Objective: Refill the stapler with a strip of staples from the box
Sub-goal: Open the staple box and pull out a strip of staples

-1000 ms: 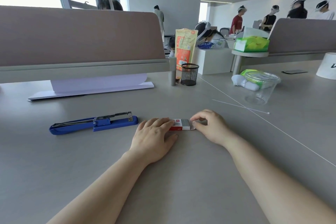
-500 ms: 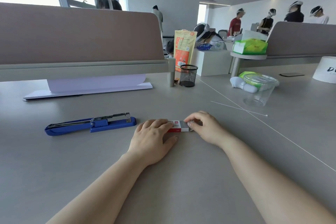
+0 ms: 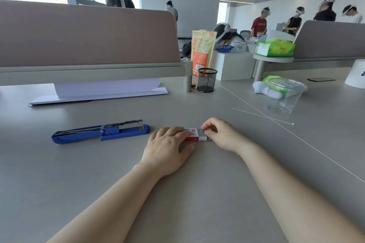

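Head view: small red & white staple box (image 3: 194,135) lies flat on the grey worktop (image 3: 197,193), in the middle. Left hand (image 3: 167,148) lies on the box's left end, fingers on top, pressing it down. Right hand (image 3: 221,134) pinches the box's right end w/ thumb & fingers. Blue stapler (image 3: 102,132) lies opened out flat, just left of the left hand, not touching. Black mesh cup (image 3: 207,80) stands far back.
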The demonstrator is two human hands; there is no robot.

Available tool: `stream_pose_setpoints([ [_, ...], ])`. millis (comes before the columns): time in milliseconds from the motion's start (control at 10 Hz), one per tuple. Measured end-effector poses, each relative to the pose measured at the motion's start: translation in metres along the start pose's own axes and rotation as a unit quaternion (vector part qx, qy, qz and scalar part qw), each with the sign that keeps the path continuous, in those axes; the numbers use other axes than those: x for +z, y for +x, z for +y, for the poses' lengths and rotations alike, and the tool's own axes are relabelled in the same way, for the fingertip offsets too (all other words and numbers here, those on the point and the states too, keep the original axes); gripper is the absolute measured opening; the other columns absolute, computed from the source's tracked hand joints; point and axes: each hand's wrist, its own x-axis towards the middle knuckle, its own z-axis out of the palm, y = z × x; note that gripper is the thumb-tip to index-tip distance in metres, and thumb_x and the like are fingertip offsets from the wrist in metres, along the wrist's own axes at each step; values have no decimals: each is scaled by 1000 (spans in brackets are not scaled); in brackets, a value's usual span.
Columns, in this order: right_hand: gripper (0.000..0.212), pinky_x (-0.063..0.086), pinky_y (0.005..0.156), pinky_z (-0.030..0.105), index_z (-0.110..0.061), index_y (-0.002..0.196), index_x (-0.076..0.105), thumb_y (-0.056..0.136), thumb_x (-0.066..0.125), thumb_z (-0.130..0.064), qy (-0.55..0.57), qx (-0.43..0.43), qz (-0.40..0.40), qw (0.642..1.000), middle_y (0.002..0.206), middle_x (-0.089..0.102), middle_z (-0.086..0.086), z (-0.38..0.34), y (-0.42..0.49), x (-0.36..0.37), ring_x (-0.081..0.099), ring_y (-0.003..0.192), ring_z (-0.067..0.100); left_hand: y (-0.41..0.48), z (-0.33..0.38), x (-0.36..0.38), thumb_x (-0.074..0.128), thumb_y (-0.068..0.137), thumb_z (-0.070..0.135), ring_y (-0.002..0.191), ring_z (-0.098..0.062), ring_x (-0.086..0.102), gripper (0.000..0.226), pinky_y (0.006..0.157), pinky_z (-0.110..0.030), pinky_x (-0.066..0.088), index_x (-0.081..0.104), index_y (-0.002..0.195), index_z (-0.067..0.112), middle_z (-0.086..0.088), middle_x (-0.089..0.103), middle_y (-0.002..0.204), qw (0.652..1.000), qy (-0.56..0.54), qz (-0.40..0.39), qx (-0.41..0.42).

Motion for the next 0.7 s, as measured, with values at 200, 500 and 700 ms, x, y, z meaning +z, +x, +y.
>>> stream_pose_setpoints([
  [200, 11, 48, 88, 35, -25, 89, 56, 87, 54, -14, 2, -2, 8, 1000, 98, 59, -1, -1, 0, 0, 57, 95, 21, 1, 0, 0, 35, 88, 60, 135, -16, 30, 51, 111, -34, 20, 38, 135, 42, 17, 38, 145, 1000, 3, -2, 1],
  [500, 9, 45, 73, 25, -20, 84, 60, 82, 63, -12, 89, -30, 67, 993, 84, 61, -4, -6, -3, -1, 53, 73, 6, 1, -1, 1, 35, 88, 62, 135, -16, 30, 52, 111, -36, 20, 38, 136, 42, 17, 38, 145, 1000, 4, 1, 1],
  [700, 16, 42, 71, 9, -20, 88, 58, 82, 61, -5, 123, -75, 78, 987, 80, 56, -10, -13, -8, -3, 54, 75, 4, 1, 0, -1, 35, 88, 61, 135, -15, 29, 51, 110, -35, 20, 37, 136, 42, 17, 37, 145, 1000, 1, -4, 0],
])
